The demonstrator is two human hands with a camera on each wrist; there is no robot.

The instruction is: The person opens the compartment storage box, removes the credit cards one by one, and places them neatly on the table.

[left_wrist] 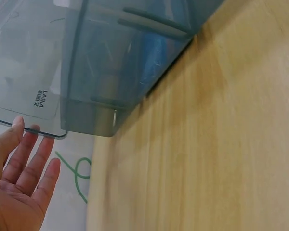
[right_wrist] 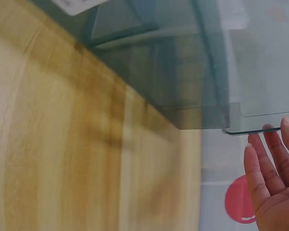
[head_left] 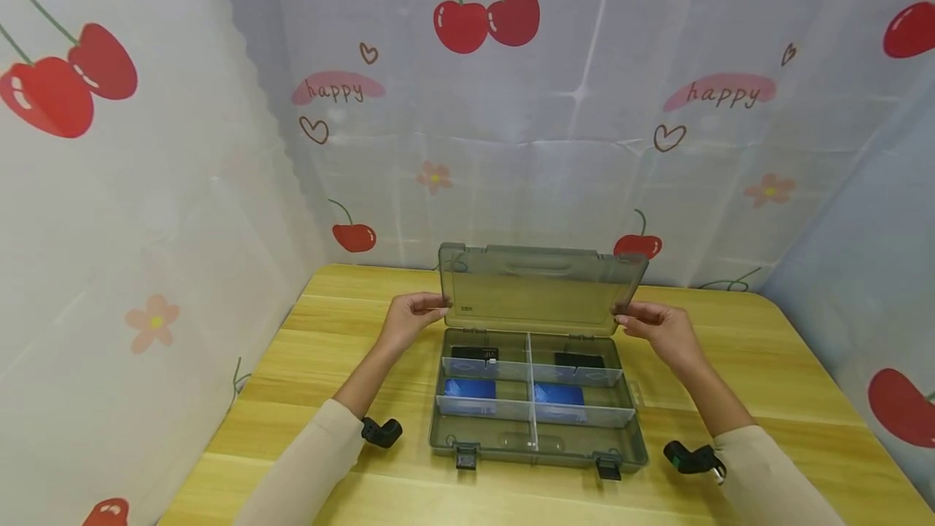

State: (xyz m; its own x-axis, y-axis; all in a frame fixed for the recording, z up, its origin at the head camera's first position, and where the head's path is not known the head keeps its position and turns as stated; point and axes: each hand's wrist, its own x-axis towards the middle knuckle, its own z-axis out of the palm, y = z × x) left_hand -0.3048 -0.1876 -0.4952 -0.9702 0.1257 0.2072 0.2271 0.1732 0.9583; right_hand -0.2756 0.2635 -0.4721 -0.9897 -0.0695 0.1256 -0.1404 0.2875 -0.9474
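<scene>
A translucent grey-green plastic storage box (head_left: 482, 446) lies on the table with its lid (head_left: 533, 291) tilted up at the back. At the lid's left edge, my left hand (head_left: 412, 319) pinches the rim between thumb and fingers; the left wrist view shows the thumb (left_wrist: 15, 129) on the inner face. My right hand (head_left: 665, 331) pinches the opposite edge in the same way. White dividers (head_left: 529, 388) split the box into several compartments. Two black cards (head_left: 475, 354) lie in the back row, and two blue cards (head_left: 471, 390) in the middle row.
Two dark latches (head_left: 466, 456) hang unfastened on the box's front edge. Under it is a yellow wood-grain table (head_left: 343, 307). Behind and at both sides hang white curtains (head_left: 548, 169) printed with cherries. Each wrist wears a small black camera mount (head_left: 381, 433).
</scene>
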